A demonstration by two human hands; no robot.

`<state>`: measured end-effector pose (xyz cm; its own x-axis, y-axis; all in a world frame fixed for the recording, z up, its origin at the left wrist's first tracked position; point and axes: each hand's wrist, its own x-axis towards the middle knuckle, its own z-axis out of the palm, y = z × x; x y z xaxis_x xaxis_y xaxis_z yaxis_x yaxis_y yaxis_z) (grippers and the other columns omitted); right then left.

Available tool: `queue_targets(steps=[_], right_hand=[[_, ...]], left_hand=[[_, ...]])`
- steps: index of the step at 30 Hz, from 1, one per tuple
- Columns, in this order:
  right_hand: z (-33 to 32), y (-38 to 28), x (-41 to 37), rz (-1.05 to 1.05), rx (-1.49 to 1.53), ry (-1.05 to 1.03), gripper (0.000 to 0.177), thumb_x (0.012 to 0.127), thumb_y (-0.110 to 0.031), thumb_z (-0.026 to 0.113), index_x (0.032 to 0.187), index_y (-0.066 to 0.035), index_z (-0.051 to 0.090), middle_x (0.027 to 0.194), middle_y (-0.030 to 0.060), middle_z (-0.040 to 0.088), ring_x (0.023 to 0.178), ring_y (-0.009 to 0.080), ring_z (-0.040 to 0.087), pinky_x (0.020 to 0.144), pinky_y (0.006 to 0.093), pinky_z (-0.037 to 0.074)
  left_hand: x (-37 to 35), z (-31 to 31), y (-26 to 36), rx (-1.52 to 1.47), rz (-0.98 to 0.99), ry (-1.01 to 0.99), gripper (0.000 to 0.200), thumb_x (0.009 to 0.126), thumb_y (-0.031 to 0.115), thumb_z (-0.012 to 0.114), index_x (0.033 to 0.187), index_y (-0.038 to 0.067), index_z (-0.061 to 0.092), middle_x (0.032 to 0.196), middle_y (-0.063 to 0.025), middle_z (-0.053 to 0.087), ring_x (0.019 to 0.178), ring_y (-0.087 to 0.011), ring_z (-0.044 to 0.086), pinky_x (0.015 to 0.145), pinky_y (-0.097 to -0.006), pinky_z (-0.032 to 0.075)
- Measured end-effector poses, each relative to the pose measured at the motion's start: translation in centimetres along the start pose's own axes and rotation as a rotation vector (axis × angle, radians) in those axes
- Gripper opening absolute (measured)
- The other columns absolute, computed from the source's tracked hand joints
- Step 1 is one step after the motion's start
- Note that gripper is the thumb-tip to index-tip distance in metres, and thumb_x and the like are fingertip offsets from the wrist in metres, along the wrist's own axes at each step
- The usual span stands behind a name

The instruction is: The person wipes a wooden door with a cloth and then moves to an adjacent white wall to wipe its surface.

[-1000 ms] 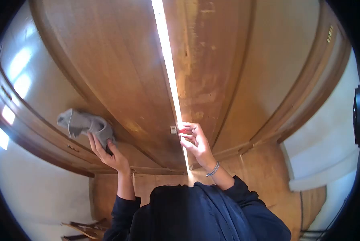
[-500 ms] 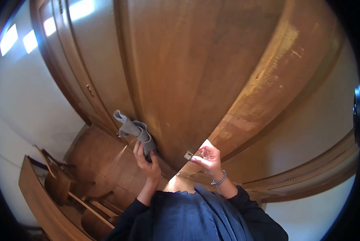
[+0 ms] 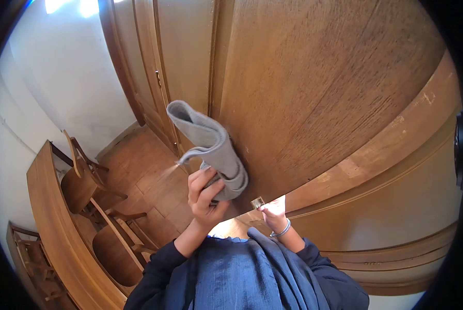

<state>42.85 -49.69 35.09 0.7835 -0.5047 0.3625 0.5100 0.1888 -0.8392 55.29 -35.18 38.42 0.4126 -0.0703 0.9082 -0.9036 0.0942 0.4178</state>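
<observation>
A folded grey cloth (image 3: 210, 147) is bunched in my left hand (image 3: 205, 199), whose fingers wrap around its lower part. The cloth stands up against or just in front of the wooden door (image 3: 303, 93); contact is not plain. At the door's lower edge, my right hand (image 3: 275, 214) wears a bracelet and has its thumb on a small brass-coloured metal fitting (image 3: 257, 203). The other right fingers are partly hidden and washed out by bright light.
On the left stand a long wooden table (image 3: 68, 217) and wooden chairs (image 3: 81, 188) on a reddish tiled floor (image 3: 146, 181). Further wooden panel doors (image 3: 185, 46) rise behind. A white wall (image 3: 66, 72) is at far left. A dark round object (image 3: 461, 150) is at the right edge.
My left hand has raised the grey cloth, which looks larger and nearer. The view has turned, showing more table and chairs. My right hand stays at the metal fitting.
</observation>
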Motion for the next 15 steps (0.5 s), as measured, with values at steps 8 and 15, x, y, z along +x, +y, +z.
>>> queue_targets(steps=[8,15], right_hand=[[0.4,-0.4,0.2,0.103,0.03,0.026,0.039,0.08,-0.015,0.085,0.108,-0.002,0.06,0.087,0.0025,0.067,0.075,0.0107,0.065,0.067,0.0241,0.051],[1.0,0.2,0.1,0.124,0.067,0.048,0.037,0.082,-0.019,0.083,0.108,-0.002,0.062,0.1,0.0023,0.066,0.092,0.011,0.062,0.081,0.0265,0.049]], left_hand=[[-10.6,0.5,-4.4,0.131,-0.615,-0.067,0.044,0.087,0.002,0.06,0.131,0.0,0.056,0.133,-0.0202,0.057,0.121,-0.0378,0.056,0.105,-0.0441,0.043],[-14.4,-1.1,-7.6,0.084,-0.713,-0.164,0.045,0.089,0.003,0.058,0.134,0.002,0.055,0.132,-0.0192,0.057,0.122,-0.0358,0.056,0.105,-0.0393,0.043]])
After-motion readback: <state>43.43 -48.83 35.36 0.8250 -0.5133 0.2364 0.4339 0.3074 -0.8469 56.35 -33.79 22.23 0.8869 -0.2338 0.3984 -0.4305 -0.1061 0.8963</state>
